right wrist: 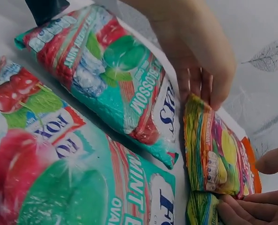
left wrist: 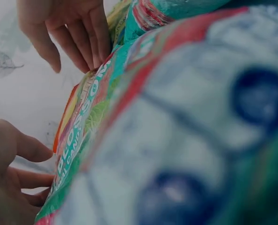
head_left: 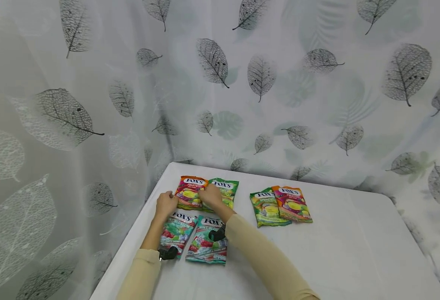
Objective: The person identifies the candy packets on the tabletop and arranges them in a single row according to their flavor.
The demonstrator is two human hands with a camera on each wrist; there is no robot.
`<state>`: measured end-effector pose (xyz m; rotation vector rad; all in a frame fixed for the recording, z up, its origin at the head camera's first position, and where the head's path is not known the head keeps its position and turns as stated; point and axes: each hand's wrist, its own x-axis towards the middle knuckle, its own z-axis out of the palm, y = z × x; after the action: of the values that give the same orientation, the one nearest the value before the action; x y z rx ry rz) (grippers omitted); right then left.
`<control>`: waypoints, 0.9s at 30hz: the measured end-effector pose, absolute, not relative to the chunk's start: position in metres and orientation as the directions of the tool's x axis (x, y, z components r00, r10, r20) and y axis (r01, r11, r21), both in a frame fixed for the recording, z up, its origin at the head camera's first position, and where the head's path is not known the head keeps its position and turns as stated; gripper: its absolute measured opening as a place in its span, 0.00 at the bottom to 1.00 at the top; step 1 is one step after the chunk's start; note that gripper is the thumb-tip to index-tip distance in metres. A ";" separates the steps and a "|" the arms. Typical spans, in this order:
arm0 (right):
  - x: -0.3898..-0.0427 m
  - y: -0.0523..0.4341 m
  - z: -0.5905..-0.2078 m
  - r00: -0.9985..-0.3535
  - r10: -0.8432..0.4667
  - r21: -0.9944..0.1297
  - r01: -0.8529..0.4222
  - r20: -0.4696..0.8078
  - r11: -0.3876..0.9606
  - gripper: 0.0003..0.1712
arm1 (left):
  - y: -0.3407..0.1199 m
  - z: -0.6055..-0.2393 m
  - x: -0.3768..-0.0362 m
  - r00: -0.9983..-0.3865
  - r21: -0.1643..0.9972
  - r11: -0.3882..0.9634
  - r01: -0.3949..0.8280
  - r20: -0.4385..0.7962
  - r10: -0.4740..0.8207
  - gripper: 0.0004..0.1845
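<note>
An orange and red Fox's fruits candy bag lies at the table's far left, overlapping the edge of a green Fox's candy bag. My left hand grips the fruits bag's left edge; its thumb and fingers meet that edge in the left wrist view. On the bag's other side, my right hand holds the right edge, and its fingers reach where the two bags overlap. Nearer me lie two teal mint blossom candy bags, the left one below my left wrist and the right one beside it.
To the right, another green Fox's bag lies partly under a second fruits bag. White cloth covers the table. A leaf-patterned curtain hangs behind and along the left side.
</note>
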<state>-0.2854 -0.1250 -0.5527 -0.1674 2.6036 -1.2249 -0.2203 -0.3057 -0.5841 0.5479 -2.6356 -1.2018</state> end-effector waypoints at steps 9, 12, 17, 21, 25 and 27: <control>-0.286 -0.134 -0.564 -0.978 -0.142 -0.712 0.009 -0.152 0.702 0.17 | -0.308 -0.592 -0.222 -0.912 0.790 0.552 -0.266 -0.019 -0.410 0.24; -0.288 -0.135 -0.571 -0.983 -0.121 -0.710 0.012 -0.137 0.704 0.13 | -0.307 -0.593 -0.220 -0.907 0.795 0.544 -0.268 -0.017 -0.421 0.24; -0.288 -0.134 -0.576 -0.987 -0.090 -0.730 0.039 -0.137 0.682 0.12 | -0.306 -0.593 -0.220 -0.900 0.810 0.523 -0.267 -0.015 -0.436 0.24; -0.288 -0.134 -0.575 -0.988 -0.070 -0.766 0.058 -0.134 0.640 0.13 | -0.304 -0.592 -0.221 -0.896 0.819 0.512 -0.261 -0.008 -0.444 0.23; -0.286 -0.134 -0.573 -0.990 -0.043 -0.802 0.082 -0.132 0.591 0.13 | -0.302 -0.590 -0.221 -0.892 0.828 0.503 -0.247 0.008 -0.452 0.22; -0.285 -0.133 -0.572 -0.991 -0.033 -0.816 0.088 -0.129 0.571 0.13 | -0.302 -0.589 -0.221 -0.890 0.833 0.499 -0.239 0.018 -0.455 0.22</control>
<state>-0.2850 -0.1331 -0.5722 0.0467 2.6679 -1.3963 -0.2213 -0.3018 -0.5894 0.5920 -2.5088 -1.3384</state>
